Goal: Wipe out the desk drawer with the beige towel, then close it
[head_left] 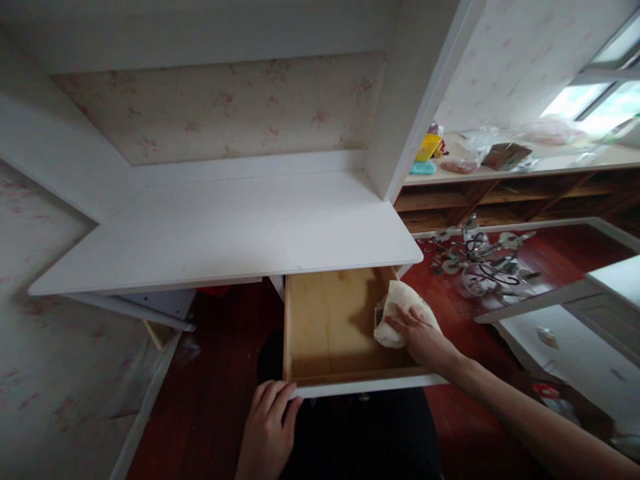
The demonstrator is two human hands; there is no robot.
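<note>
While a white desk (240, 220) stands with its drawer (325, 327) pulled out, the right hand (413, 327) holds a cloth (417, 300) at the drawer's right side.

Floral wallpaper (225, 107) covers the walls above a reddish floor (220, 360); on the right, a low wooden shelf unit (435, 198) bears a yellow container (428, 147), a teal one (423, 168), a brown box (506, 157) and plastic bags, their contents too unclear to tell, and a jumble of metal fixture parts (480, 263) lies on the floor before it. The drawer has white front and pale wooden bottom, and the bunched cream cloth overlaps its right wall, the right hand's fingers slightly spread over the cloth, their tips bent into it. The left hand (270, 417) grips the drawer's front left corner, fingers close together, thumb against the front.
</note>
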